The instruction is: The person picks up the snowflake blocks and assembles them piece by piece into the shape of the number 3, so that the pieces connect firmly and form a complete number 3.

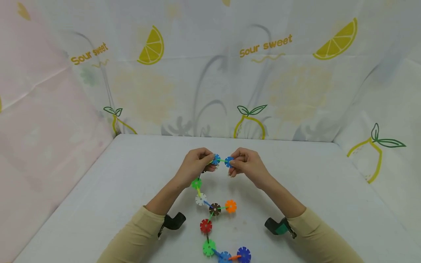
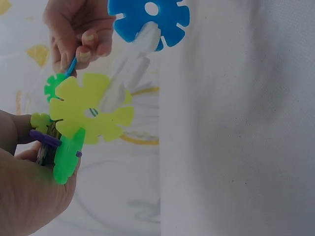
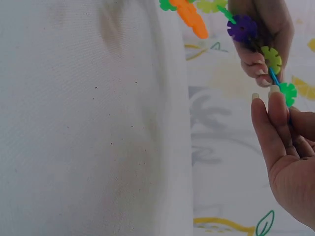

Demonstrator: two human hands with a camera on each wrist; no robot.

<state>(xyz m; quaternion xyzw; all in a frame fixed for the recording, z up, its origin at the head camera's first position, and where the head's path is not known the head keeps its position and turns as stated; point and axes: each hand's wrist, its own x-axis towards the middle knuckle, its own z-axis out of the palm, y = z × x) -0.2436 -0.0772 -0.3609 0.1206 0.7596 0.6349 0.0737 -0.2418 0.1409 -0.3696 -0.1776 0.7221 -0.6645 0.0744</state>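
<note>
Both hands are raised over the table, working on a chain of snowflake discs. My left hand [image 1: 196,166] pinches the chain close to a blue snowflake disc [image 1: 216,159]. My right hand [image 1: 248,166] pinches another blue snowflake disc [image 1: 229,162] between thumb and fingers. A green disc [image 1: 222,160], seen edge-on, joins the two. From the left hand the chain runs down toward the body, past a light green disc [image 1: 196,183], a white disc [image 1: 201,199] and a dark brown disc [image 1: 215,209]. In the left wrist view a yellow disc [image 2: 74,120] partly covers the held part.
Further along the chain are an orange disc [image 1: 231,206], a red disc [image 1: 205,226], a green disc [image 1: 209,248] and a dark blue disc [image 1: 244,254] by the frame's lower edge. White cloth covers the table [image 1: 296,175]; a lemon-print curtain [image 1: 204,84] stands behind it.
</note>
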